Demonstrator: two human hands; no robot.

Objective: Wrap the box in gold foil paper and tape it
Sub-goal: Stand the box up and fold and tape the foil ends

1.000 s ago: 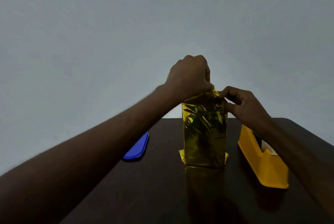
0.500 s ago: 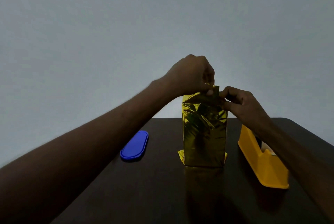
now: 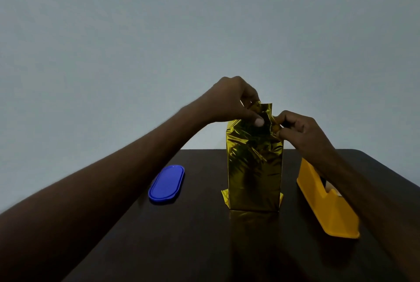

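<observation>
Two bare forearms reach in from the lower corners, with no sleeve, watch, bracelet or ring visible on either. The left hand shows a short, pale thumbnail; the right hand shows rounded knuckles and curled fingers.

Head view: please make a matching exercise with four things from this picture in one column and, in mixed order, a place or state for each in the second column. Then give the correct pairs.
Things:
1. box in gold foil
2. blue lid
3. yellow tape dispenser
4. left hand

Places or states:
A. lies flat on the table, left of the box
B. pinches the loose foil at the top
C. stands upright in the middle of the table
D. stands on the table, right of the box

Pairs: 1-C, 2-A, 3-D, 4-B
</observation>
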